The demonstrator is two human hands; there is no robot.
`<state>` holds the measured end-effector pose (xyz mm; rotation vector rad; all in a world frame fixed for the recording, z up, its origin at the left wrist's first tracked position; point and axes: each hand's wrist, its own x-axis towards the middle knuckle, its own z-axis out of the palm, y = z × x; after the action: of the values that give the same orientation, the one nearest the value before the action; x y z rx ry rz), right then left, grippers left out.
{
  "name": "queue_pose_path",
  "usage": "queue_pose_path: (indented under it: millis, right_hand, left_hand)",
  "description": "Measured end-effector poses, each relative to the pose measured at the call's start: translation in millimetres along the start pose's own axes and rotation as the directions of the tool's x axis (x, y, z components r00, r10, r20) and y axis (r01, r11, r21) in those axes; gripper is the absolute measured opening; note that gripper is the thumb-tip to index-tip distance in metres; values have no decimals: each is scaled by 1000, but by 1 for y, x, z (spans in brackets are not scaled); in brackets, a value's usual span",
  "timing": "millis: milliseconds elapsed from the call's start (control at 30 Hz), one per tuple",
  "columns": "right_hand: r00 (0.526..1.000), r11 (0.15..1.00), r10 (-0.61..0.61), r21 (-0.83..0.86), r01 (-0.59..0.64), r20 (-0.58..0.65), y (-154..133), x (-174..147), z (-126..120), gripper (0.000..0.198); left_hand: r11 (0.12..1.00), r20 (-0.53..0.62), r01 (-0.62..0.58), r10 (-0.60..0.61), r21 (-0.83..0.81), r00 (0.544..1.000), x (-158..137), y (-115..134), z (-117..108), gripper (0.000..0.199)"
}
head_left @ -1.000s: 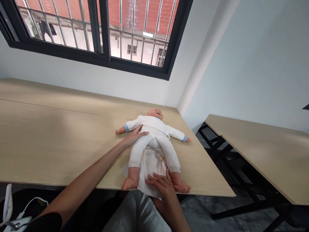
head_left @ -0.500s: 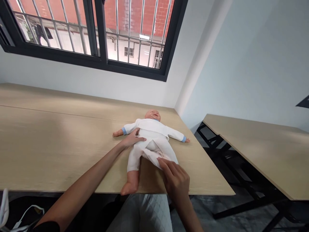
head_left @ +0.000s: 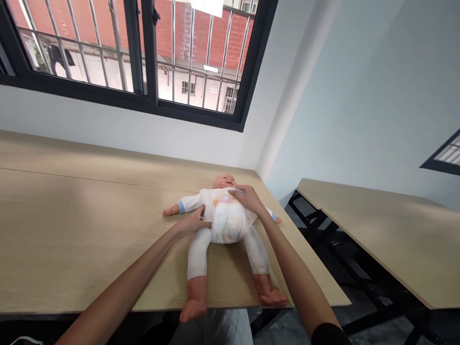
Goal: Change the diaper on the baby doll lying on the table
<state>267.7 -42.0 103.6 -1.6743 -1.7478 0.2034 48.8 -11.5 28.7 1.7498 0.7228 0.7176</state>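
Note:
A baby doll (head_left: 224, 181) in a white top with blue cuffs and white leggings lies on its back, feet toward me. A white diaper (head_left: 227, 225) with coloured prints runs up from between its legs over the belly to the chest. My right hand (head_left: 247, 197) is closed on the diaper's upper edge, just below the doll's chin. At the doll's waist, on the left of the picture, my left hand (head_left: 194, 220) rests against the side with thumb and fingers apart. Some of its fingertips are hidden against the clothing.
The doll lies near the right end of a light wooden table (head_left: 89, 230), its feet at the front edge. Across a gap to the right stands a second table (head_left: 377, 230). A barred window (head_left: 151, 62) is in the wall behind.
My right hand has moved up from the doll's legs to its chest, bringing the diaper's front over the belly. My left hand stays at the waist. The view has tilted slightly up.

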Motion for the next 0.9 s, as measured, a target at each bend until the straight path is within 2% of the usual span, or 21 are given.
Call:
queue_pose_path:
  millis: [67, 133, 167, 267, 333, 367, 400, 433, 467, 500, 533, 567, 600, 633, 700, 767, 833, 900]
  right_hand:
    - [998, 978, 49, 201, -54, 28, 23, 4, 18, 39]
    - [996, 963, 85, 256, -82, 1, 38, 0, 35, 49]
    - [995, 960, 98, 265, -89, -22, 43, -3, 41, 51]
    - [979, 950, 148, 296, -102, -139, 50, -11, 55, 52]
    - [958, 939, 195, 322, -121, -210, 52, -14, 58, 51]
    - [949, 934, 215, 331, -132, -229, 52, -14, 59, 50]
    - [945, 931, 227, 338, -140, -236, 53, -14, 60, 50]
    - [943, 929, 232, 341, -143, -237, 54, -14, 60, 49]
    - [941, 929, 234, 341, -143, -244, 54, -15, 60, 48]
    - [937, 931, 235, 338, -140, -259, 55, -16, 60, 46]
    - [932, 935, 235, 328, -138, -278, 55, -17, 60, 45]
    - [925, 941, 234, 308, -139, -301, 56, -19, 59, 43]
    - [916, 949, 235, 280, -144, -325, 57, -22, 58, 40]
    - [907, 956, 237, 251, -153, -348, 58, -25, 57, 38]
    - [887, 962, 250, 205, -181, -388, 61, -32, 54, 33]
    - [870, 958, 275, 187, -215, -408, 65, -38, 49, 31]
    - [862, 953, 295, 186, -238, -411, 72, -44, 45, 31]
    - [864, 941, 324, 223, -253, -386, 80, -50, 40, 33]
  left_hand:
    - [999, 83, 32, -28, -41, 996, -1, 2, -1, 57]
    - [999, 114, 46, -43, -18, 993, 0, 3, -4, 53]
    - [998, 85, 35, -39, 44, 996, 0, 3, -6, 48]
    - [951, -153, 13, 36, 309, 988, 0, 8, -11, 24]
    - [903, -315, -6, 156, 429, 936, -4, 20, -9, 18]
    - [871, -317, -66, 246, 487, 916, -7, 27, -4, 19]
    - [816, -255, -162, 352, 556, 901, -11, 35, 3, 22]
    - [712, -92, -304, 459, 633, 884, -14, 42, 13, 23]
    - [573, 140, -467, 522, 673, 841, -17, 49, 24, 28]
    - [430, 352, -597, 522, 677, 777, -19, 53, 37, 37]
    - [316, 499, -674, 482, 668, 720, -20, 57, 51, 48]
    - [233, 577, -707, 438, 668, 690, -19, 58, 65, 56]
    - [174, 605, -706, 400, 687, 688, -17, 59, 77, 58]
    - [134, 596, -677, 375, 723, 711, -14, 58, 88, 54]
    - [98, 508, -574, 360, 813, 782, -7, 54, 103, 40]
    - [91, 447, -508, 364, 856, 817, -1, 50, 108, 36]
    - [103, 459, -528, 373, 843, 806, 1, 48, 106, 41]
    - [152, 479, -564, 380, 812, 791, 2, 47, 99, 48]
